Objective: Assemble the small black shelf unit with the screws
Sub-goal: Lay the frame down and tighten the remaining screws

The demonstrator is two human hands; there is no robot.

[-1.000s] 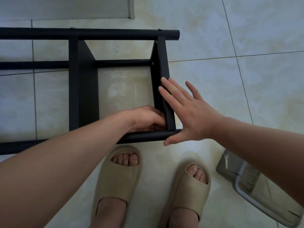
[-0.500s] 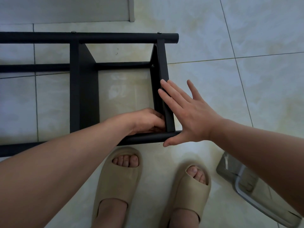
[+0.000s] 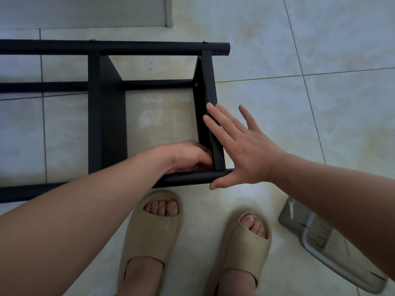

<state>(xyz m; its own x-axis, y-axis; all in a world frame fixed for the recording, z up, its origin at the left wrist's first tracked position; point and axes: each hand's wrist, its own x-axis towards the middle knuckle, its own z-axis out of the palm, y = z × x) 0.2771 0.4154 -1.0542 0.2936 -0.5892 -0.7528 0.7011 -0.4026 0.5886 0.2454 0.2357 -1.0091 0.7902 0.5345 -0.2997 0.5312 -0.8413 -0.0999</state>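
Observation:
The black shelf unit (image 3: 106,116) lies on its side on the tiled floor, its round tubes running left to right. My right hand (image 3: 245,150) presses flat, fingers straight, against the outer face of the end panel (image 3: 208,82); its thumb lies under the near tube (image 3: 188,178). Inside the frame, my left hand (image 3: 188,157) has its fingers curled at the corner where that panel meets the near tube. Whatever they hold is hidden. A screw head (image 3: 196,84) shows on the panel's inner face, and another screw head (image 3: 205,41) sits on the far tube.
My feet in beige slippers (image 3: 154,231) stand just in front of the near tube. A clear plastic container (image 3: 320,248) lies on the floor at the lower right. A grey board (image 3: 85,11) lies along the top left. Open tiles spread to the right.
Both hands keep their places on the end panel. Only the view has tipped a little, so the shelf sits slightly lower in the picture.

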